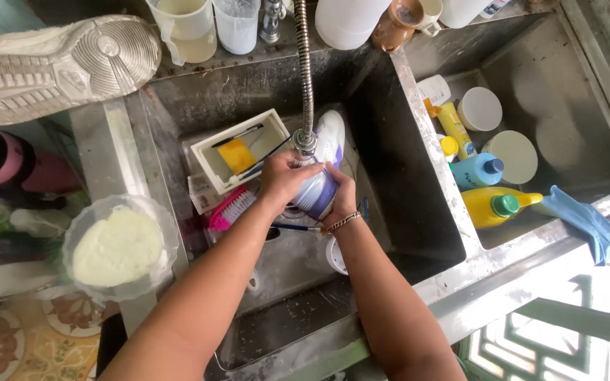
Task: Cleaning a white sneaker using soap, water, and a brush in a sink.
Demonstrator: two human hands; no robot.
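Over the left basin of a steel sink (383, 127), both my hands hold a white and purple shoe (325, 152) under a flexible metal hose (306, 77) that hangs from above. My left hand (284, 176) grips the shoe's top near the hose end. Underneath the shoe is my right hand (344, 199), with a bracelet on its wrist. The shoe's toe points away from me.
A white tray (238, 152) with a yellow sponge and a pink brush (231, 207) lie left of the shoe. Another white shoe (58, 63) rests sole up at far left. A bowl of pale foam (118, 247) sits on the rim. Bottles, lids and a blue cloth (580, 219) fill the right basin.
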